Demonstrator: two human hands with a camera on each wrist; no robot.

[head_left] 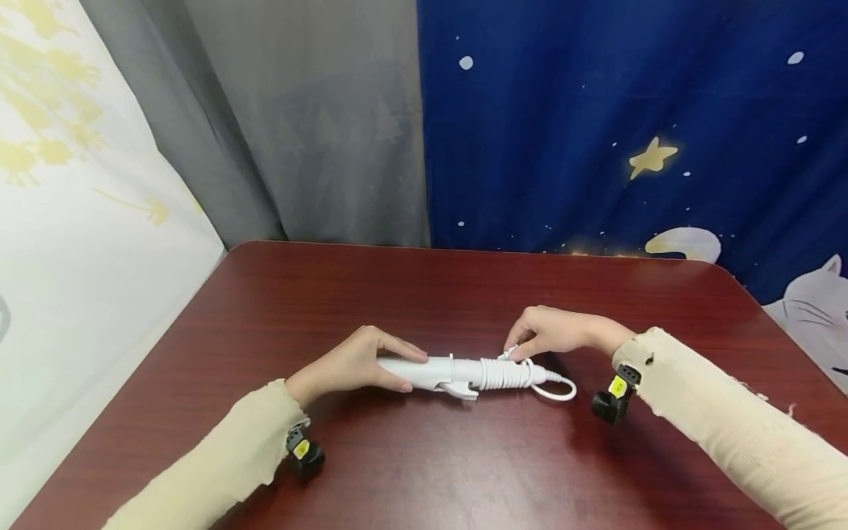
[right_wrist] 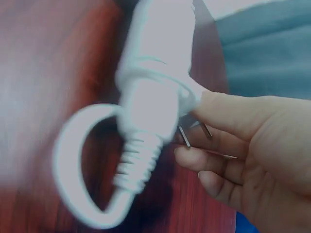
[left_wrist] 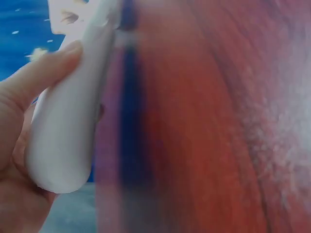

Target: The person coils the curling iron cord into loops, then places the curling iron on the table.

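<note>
A white corded appliance that looks like a curling iron (head_left: 430, 372) lies lengthwise over the table, with a lever (head_left: 458, 389) on its near side. My left hand (head_left: 361, 361) grips its thick rounded end; the left wrist view shows the thumb along the white body (left_wrist: 68, 121). Loops of white cord (head_left: 503, 374) are wound round the narrower right part. At that end my right hand (head_left: 553, 331) pinches the plug (right_wrist: 191, 99). Two metal prongs (right_wrist: 184, 138) stick out toward the curled fingers in the right wrist view. A short loop of cord (right_wrist: 68, 160) hangs off the tail.
The dark red wooden table (head_left: 358, 287) spreads out around both hands. Behind it hang a grey curtain (head_left: 331, 147) and a blue curtain (head_left: 543, 147) with stars. White patterned cloth (head_left: 79, 221) borders the left side.
</note>
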